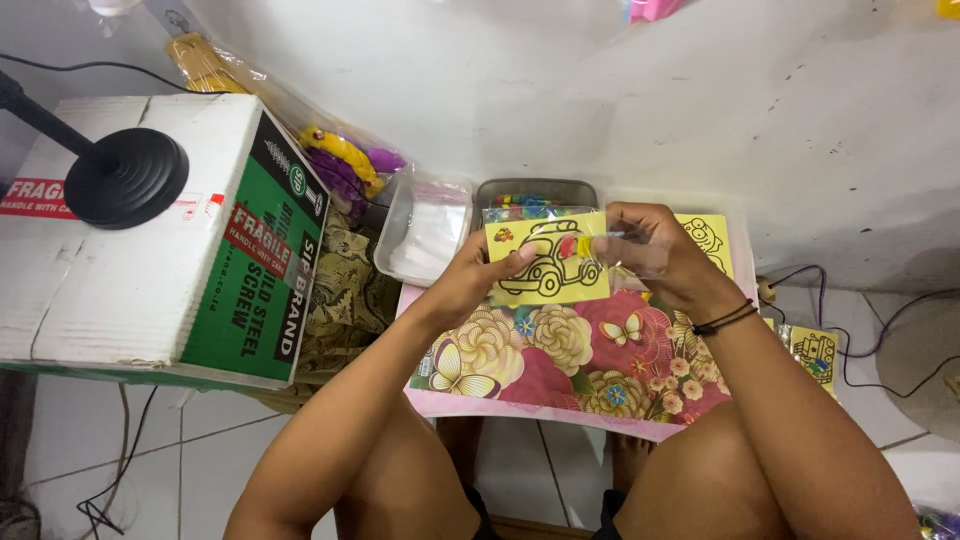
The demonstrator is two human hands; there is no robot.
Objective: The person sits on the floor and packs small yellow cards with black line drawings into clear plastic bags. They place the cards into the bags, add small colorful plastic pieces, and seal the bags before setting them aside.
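Yellow card (547, 262) printed with a black outline of a car sits at the centre of the view, held up flat toward the camera over a small desk (520, 405) covered in a pink floral cloth with butterflies. A clear plastic sleeve (590, 240) wraps the card, and small coloured bits show inside the sleeve near the card's top edge. The left hand (470, 275) grips the card at its 9 o'clock edge, thumb lying on the front face and fingers (487, 241) curled behind. The right hand (655, 250) meets the card at its 3 o'clock edge, fingers closed narrowly on the sleeve's side; a dark band circles that wrist.

At 12 o'clock from the card, a grey tray (537, 190) holds more coloured pieces, partly hidden behind the card. At 10 o'clock lies a clear plastic tub (425, 225) with white contents. Just past the right hand, at 3 o'clock, a second yellow card (708, 238) with another line drawing rests on the desk. A third yellow card (815, 352) lies lower, at 4 o'clock, off the desk's edge. Far at 9 o'clock stands a white and green cardboard box (150, 230) carrying a black round stand base (125, 178). Bare knees show beneath the desk.
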